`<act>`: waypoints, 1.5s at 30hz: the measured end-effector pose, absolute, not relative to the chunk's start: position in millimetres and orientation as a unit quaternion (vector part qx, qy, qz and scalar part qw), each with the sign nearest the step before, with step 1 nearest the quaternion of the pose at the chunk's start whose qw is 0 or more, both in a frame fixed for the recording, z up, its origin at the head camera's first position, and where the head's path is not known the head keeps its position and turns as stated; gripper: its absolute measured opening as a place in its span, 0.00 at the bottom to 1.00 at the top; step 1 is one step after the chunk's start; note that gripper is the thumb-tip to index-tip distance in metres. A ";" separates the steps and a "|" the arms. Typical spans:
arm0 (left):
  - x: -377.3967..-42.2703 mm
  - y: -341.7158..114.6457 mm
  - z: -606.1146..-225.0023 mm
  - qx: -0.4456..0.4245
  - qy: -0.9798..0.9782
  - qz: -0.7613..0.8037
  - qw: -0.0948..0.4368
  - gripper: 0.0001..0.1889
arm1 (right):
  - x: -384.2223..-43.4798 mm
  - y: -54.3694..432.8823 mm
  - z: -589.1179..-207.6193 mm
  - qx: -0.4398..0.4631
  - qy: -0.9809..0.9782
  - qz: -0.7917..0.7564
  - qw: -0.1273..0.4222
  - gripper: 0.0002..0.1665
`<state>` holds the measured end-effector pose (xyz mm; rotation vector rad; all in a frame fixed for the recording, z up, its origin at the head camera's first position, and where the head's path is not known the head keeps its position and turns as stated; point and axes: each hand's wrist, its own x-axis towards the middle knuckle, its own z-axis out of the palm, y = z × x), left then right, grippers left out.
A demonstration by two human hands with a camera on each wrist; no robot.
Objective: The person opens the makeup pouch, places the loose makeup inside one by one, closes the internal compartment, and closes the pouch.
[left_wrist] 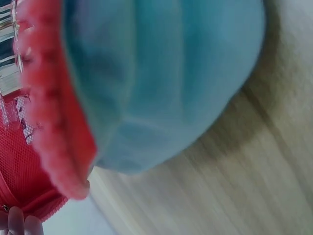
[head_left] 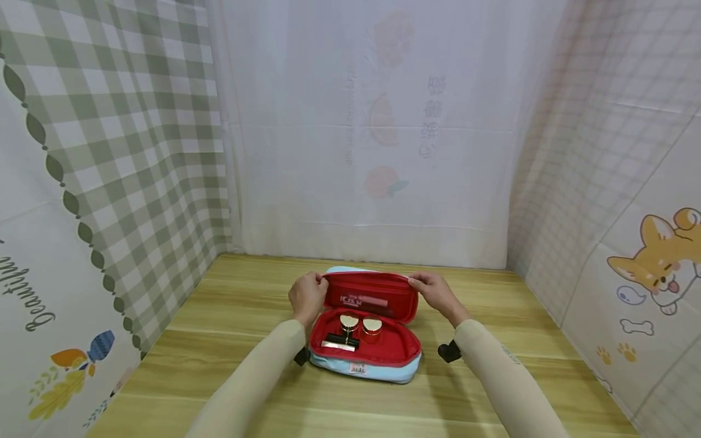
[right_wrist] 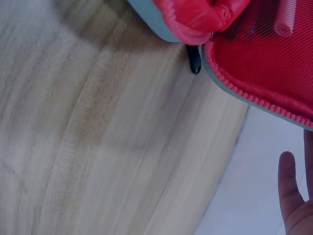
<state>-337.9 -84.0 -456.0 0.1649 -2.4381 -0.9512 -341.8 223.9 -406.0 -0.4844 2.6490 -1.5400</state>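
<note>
A light blue zip pouch (head_left: 383, 370) with a red lining lies unzipped on the table, its lid (head_left: 367, 281) raised. My left hand (head_left: 308, 297) grips the lid's upper left corner; in the left wrist view its fingertips (left_wrist: 17, 221) curl over the red edge. At the upper right corner, my right hand (head_left: 438, 294) pinches the lid's rim. Inside the base sit two gold-topped round containers (head_left: 348, 320), a black tube (head_left: 344, 340) and a pale, shiny tube (head_left: 338, 347). Behind the lid's red mesh shows a pink tube (right_wrist: 285, 19).
The wood-grain table (head_left: 219, 365) runs back to a white curtain (head_left: 306, 194). A green checked cloth (head_left: 148, 121) hangs at the left, and a cloth with a printed dog (head_left: 662, 261) at the right. A black zipper pull (right_wrist: 194, 59) dangles beside the pouch's hinge.
</note>
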 end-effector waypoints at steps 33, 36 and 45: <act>-345.8 -107.6 -442.7 0.009 -0.845 -0.534 -0.034 0.35 | -328.2 219.1 -433.0 0.007 0.859 -0.509 0.063 0.34; -345.1 -108.4 -442.5 0.001 -0.843 -0.537 -0.039 0.34 | -323.6 215.7 -430.4 0.014 0.854 -0.516 0.069 0.35; -338.8 -112.2 -444.2 -0.013 -0.822 -0.567 -0.053 0.30 | -314.1 208.5 -426.4 -0.002 0.842 -0.534 0.071 0.33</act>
